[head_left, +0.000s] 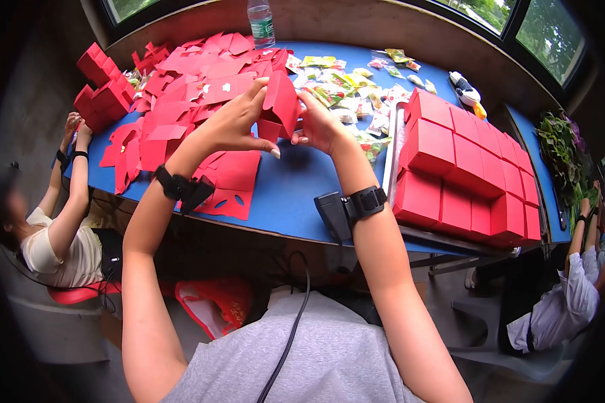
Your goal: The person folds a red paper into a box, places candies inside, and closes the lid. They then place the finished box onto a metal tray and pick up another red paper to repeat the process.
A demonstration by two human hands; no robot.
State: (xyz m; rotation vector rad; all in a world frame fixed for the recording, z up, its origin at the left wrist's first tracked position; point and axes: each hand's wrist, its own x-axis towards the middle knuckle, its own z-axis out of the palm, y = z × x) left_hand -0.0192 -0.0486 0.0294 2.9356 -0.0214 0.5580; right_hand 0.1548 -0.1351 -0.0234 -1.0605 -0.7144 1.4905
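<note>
A small red paper box [280,107], partly folded up, is held above the blue table between my two hands. My left hand [230,126] grips its left side, fingers at the top edge and thumb stretched out below. On the box's right side, my right hand [321,127] presses with bent fingers, some of them hidden behind it. Flat red box blanks [232,178], with cut-outs in one, lie under my left hand. Small wrapped packets [356,91] are scattered beyond my right hand.
A tray [390,158] of stacked red boxes [467,171] stands right. A heap of red blanks [212,64] and a water bottle [261,27] are at the back. Co-workers sit left [60,248] and right [565,302], the left one touching stacked boxes [104,87].
</note>
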